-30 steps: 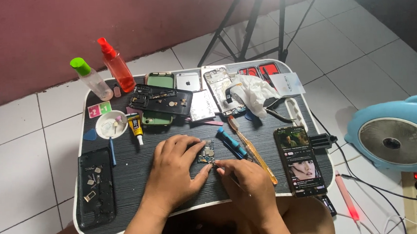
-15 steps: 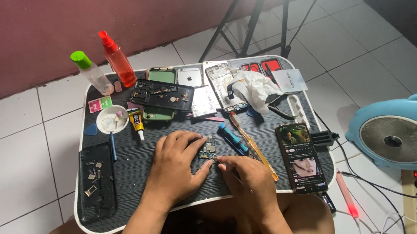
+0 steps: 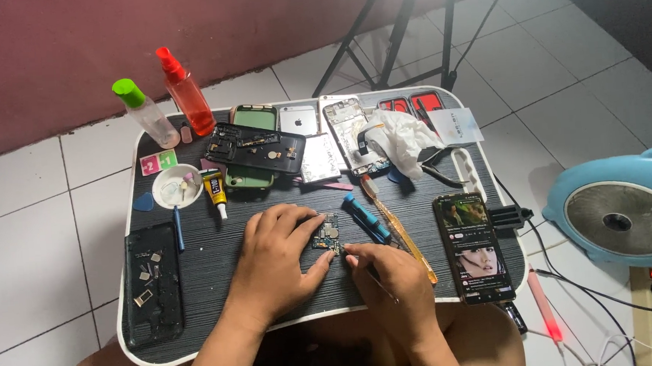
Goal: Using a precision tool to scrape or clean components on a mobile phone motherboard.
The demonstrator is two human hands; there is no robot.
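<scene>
Left to right: a dark phone shell (image 3: pixel 151 282) lies on the near-left of the counter (image 3: pixel 217 257), holding small metal bits. Beyond it there's a round white dish (image 3: pixel 177 186) and a yellow glue tube (image 3: pixel 215 190); two plastic spray bottles (image 3: pixel 172 102) stand at the far edge.

Middle is where the work is. The left hand (image 3: pixel 274 263) lies flat, fingers pinning a small dark circuit board (image 3: pixel 327 233) to the ribbed black top. The right hand (image 3: pixel 392 284) is pinched around a thin tool, tip right at the board's near edge. Looks like fine picking on the board, so a steady board and a light touch matter next.

Right: a blue screwdriver (image 3: pixel 366 218), an amber pry stick (image 3: pixel 398 230), and a glossy lit phone (image 3: pixel 473 245).
</scene>
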